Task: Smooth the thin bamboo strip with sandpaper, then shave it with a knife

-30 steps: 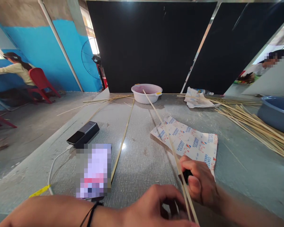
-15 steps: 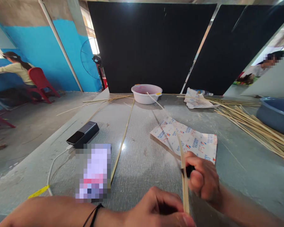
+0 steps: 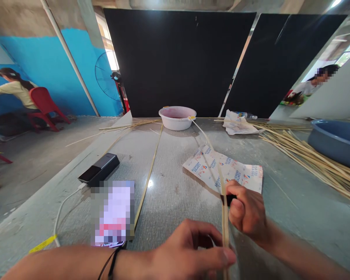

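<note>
My left hand point(image 3: 183, 249), near the bottom edge, has its thumb and fingers around the near part of a long pale bamboo strip point(image 3: 222, 179). The strip runs away from me over the table, bending toward the basin. Close to it, my right hand point(image 3: 247, 212) is closed on a small black-handled knife point(image 3: 230, 200). The dark blade crosses the strip, which shows a split on the near side of it. Most of the knife is hidden by my fingers. A sheet of printed abrasive paper point(image 3: 245, 171) lies beneath the strip.
A white basin point(image 3: 177, 123) stands at the back. On the right are bamboo strips point(image 3: 303, 155) and a blue basin point(image 3: 332, 142). A phone point(image 3: 113, 214) and a black device point(image 3: 99, 170) with a white cable lie left. Crumpled paper point(image 3: 239, 123) sits farther back. Two people are in the background.
The strip's far part has shifted right, from over the white basin's rim to beside it. My left fingers are spread a little wider around the strip. The whole view has tilted slightly.
</note>
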### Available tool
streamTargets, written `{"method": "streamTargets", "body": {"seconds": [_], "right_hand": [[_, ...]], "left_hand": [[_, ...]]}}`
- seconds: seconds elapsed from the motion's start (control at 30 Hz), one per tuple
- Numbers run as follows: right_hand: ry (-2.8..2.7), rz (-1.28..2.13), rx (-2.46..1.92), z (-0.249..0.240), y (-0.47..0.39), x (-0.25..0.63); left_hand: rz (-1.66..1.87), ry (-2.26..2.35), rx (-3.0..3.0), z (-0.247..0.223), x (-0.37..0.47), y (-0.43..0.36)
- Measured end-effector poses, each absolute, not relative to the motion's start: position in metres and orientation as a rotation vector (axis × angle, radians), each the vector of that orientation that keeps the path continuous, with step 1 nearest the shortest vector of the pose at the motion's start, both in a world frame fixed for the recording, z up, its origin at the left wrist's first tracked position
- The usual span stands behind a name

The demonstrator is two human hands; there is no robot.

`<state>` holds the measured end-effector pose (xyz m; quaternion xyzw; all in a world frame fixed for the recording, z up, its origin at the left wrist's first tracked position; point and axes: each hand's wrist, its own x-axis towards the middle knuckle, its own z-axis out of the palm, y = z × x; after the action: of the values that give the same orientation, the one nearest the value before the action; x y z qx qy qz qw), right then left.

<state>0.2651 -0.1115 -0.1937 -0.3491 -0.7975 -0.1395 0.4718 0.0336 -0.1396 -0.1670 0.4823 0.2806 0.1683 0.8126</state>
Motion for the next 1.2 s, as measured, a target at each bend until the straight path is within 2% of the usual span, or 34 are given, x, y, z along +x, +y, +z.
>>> {"method": "streamTargets", "body": {"seconds": [0.1, 0.27, 0.53, 0.77, 1.07, 1.2], "right_hand": [[-1.994, -0.411, -0.827, -0.19, -0.109, 0.261], [-2.062, -0.514, -0.827, -0.185, -0.103, 0.254], [-1.98, -0.558, -0.879, -0.177, -0.085, 0.264], [-1.81, -0.784, -1.04, -0.151, -0.039, 0.296], [-1.777, -0.855, -1.041, -0.146, -0.033, 0.297], [-1.695, -0.851, -1.027, -0.138, -0.028, 0.295]], "left_hand": [[0.459, 0.58, 1.031, -0.154, 0.034, -0.13], [0.562, 0.598, 1.013, -0.159, 0.036, -0.117], [0.513, 0.569, 0.954, -0.162, 0.037, -0.123], [0.468, 0.64, 1.006, -0.168, 0.037, -0.122], [0.327, 0.748, 1.331, -0.125, -0.02, -0.084], [0.285, 0.839, 1.37, -0.12, -0.055, -0.085]]}}
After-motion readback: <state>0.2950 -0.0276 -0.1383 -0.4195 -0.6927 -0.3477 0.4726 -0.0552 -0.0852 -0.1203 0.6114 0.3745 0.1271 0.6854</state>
